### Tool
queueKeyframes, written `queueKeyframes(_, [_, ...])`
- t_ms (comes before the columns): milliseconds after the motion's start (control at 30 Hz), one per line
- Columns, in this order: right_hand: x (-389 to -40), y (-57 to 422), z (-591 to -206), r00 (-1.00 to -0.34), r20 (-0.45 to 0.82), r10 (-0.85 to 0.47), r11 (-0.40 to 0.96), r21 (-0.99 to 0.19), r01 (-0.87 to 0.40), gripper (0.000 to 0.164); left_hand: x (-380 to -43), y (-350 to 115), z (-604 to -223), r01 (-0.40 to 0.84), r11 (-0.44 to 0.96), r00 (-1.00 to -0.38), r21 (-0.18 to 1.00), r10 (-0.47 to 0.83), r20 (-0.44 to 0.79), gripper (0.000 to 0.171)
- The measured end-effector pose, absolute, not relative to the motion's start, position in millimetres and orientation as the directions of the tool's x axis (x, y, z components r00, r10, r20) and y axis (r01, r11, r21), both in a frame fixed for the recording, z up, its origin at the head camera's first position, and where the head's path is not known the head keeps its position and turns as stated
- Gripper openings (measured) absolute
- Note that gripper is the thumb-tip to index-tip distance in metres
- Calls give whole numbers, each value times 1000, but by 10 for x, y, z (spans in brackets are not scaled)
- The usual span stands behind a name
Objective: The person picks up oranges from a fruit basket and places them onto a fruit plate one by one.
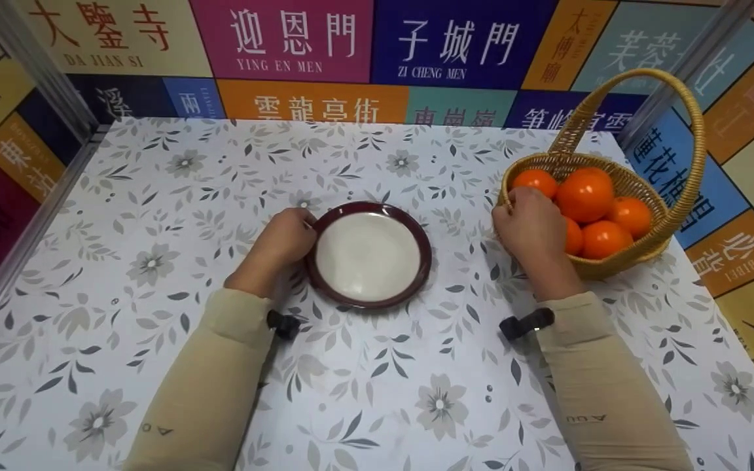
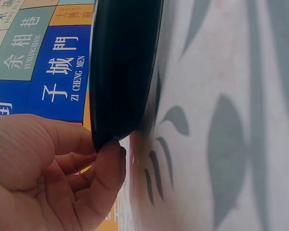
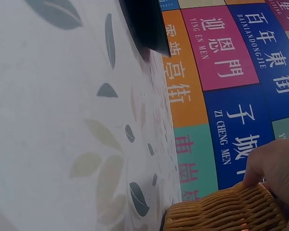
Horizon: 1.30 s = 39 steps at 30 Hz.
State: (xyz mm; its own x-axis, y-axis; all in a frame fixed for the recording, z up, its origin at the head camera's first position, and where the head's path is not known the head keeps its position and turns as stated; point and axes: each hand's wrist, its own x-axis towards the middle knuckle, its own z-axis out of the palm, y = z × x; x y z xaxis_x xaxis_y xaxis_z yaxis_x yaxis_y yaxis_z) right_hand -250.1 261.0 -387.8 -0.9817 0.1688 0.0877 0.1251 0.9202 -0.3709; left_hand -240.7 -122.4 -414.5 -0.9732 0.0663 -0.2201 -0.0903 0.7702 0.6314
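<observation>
A white plate [image 1: 368, 256] with a dark red rim lies near the middle of the table. My left hand [image 1: 283, 234] pinches its left edge between thumb and fingers; the left wrist view shows the plate's dark side [image 2: 125, 67] and the thumb [image 2: 108, 166] at its lower end. At the right stands a wicker basket [image 1: 619, 261] with a tall arched handle, holding several oranges [image 1: 585, 194]. My right hand [image 1: 534, 226] grips the basket's left rim, and in the right wrist view its fingers [image 3: 274, 161] bend over the woven edge [image 3: 221, 211].
A white tablecloth [image 1: 174, 353] printed with grey flowers and leaves covers the table. Colourful panels [image 1: 285, 39] with large characters rise behind it and at both sides. The basket's handle [image 1: 696, 131] arches high near the right panel.
</observation>
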Motion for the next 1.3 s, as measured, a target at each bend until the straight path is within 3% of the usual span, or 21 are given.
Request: queueKeyframes(1300, [-2372, 2289, -3884, -999, 34, 20, 949, -315, 8, 23, -2407, -1211, -4154, -84, 768, -975, 635, 68, -212, 33])
